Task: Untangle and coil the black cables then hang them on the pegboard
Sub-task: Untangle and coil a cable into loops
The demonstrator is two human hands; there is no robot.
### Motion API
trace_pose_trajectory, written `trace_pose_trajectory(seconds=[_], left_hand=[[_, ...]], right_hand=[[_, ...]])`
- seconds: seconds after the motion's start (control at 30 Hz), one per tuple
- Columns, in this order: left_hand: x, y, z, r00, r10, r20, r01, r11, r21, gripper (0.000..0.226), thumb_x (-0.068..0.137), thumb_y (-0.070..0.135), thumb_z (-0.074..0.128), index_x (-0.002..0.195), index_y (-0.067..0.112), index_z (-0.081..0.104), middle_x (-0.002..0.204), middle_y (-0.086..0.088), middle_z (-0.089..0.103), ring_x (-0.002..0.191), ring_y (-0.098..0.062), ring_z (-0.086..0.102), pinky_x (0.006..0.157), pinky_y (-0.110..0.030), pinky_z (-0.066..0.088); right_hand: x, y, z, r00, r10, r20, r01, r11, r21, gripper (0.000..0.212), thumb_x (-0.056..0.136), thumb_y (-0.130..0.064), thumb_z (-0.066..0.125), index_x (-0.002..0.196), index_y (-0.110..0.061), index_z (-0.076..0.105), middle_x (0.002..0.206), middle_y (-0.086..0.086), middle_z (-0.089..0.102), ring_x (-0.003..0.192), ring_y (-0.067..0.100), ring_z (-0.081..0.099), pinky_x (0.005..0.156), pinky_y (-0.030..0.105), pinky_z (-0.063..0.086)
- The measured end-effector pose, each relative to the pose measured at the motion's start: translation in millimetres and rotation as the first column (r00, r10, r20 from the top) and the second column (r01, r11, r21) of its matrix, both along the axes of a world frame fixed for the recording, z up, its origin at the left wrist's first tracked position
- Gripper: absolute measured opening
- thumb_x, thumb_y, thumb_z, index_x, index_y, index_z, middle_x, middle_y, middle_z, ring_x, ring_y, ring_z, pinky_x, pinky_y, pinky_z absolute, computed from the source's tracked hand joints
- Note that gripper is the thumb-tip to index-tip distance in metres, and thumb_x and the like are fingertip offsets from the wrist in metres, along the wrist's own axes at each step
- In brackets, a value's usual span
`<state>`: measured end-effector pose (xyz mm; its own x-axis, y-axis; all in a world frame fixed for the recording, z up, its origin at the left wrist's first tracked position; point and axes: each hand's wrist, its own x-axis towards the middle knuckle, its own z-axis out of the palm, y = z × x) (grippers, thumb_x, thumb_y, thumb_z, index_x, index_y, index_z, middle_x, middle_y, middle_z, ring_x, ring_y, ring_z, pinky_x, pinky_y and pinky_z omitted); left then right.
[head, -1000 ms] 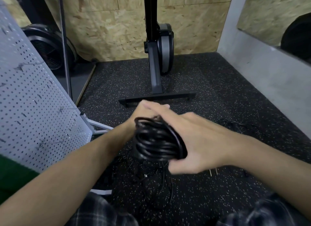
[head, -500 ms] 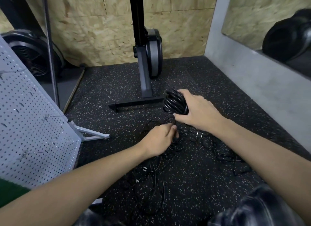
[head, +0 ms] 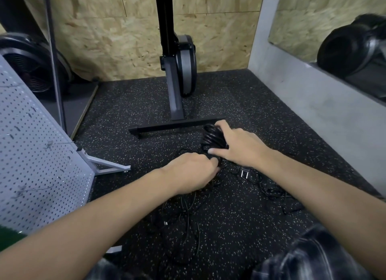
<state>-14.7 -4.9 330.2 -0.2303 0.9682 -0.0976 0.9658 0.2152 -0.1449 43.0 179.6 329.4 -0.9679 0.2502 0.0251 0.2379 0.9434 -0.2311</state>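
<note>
A coiled bundle of black cable (head: 212,136) is held low over the speckled floor by my right hand (head: 240,147), whose fingers wrap round it. My left hand (head: 193,173) is just below and to the left, its fingers curled round a black cable strand at the edge of a loose tangle of black cables (head: 183,215) lying on the floor. A two-pin plug (head: 244,174) lies beneath my right wrist. More loose cable (head: 277,194) trails to the right. The white pegboard (head: 35,165) leans at the left, with a few thin hooks on it.
A black machine stand (head: 175,123) with a crossbar foot sits just beyond the coil. The pegboard's white frame foot (head: 106,165) juts onto the floor. A grey wall (head: 325,104) runs along the right. A fan (head: 31,66) stands at the back left.
Both hands dropped from chest height to the floor. My right hand took the coil forward and right; my left hand let go of it and grasped a strand in the floor tangle.
</note>
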Motion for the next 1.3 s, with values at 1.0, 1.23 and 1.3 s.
trace_pose_trajectory(seconds=[1.0,1.23,1.3], left_hand=[[-60,-26,32,0.521,-0.127,0.844,-0.329,0.883,0.336,0.026,0.081,0.033,0.087,0.082,0.016,0.068,0.081,-0.006,0.070,0.076,-0.011,0.061,0.075,-0.028,0.049],[-82,-44,31,0.402,-0.123,0.907,-0.382,0.878,0.288,0.017,0.087,0.018,0.080,0.102,0.010,0.079,0.096,-0.008,0.080,0.092,-0.023,0.076,0.091,-0.034,0.059],[-85,-47,25,0.546,-0.053,0.836,-0.355,0.889,0.288,0.011,0.090,0.011,0.080,0.100,0.017,0.081,0.097,0.003,0.081,0.096,-0.015,0.076,0.095,-0.033,0.058]], right_hand=[[24,-52,19,0.851,0.478,0.218,-0.439,0.875,-0.203,0.049,0.084,-0.024,0.079,0.107,-0.039,0.038,0.097,-0.018,0.044,0.078,-0.003,0.045,0.071,0.014,0.032],[27,-50,25,0.906,0.417,0.076,-0.389,0.890,-0.237,0.081,0.079,-0.026,0.083,0.137,-0.026,0.026,0.104,-0.010,0.049,0.091,0.006,0.051,0.069,0.016,0.034],[27,-49,25,0.907,0.416,0.065,-0.394,0.893,-0.217,0.090,0.078,-0.027,0.082,0.147,-0.026,0.023,0.106,-0.012,0.050,0.098,0.009,0.052,0.077,0.021,0.034]])
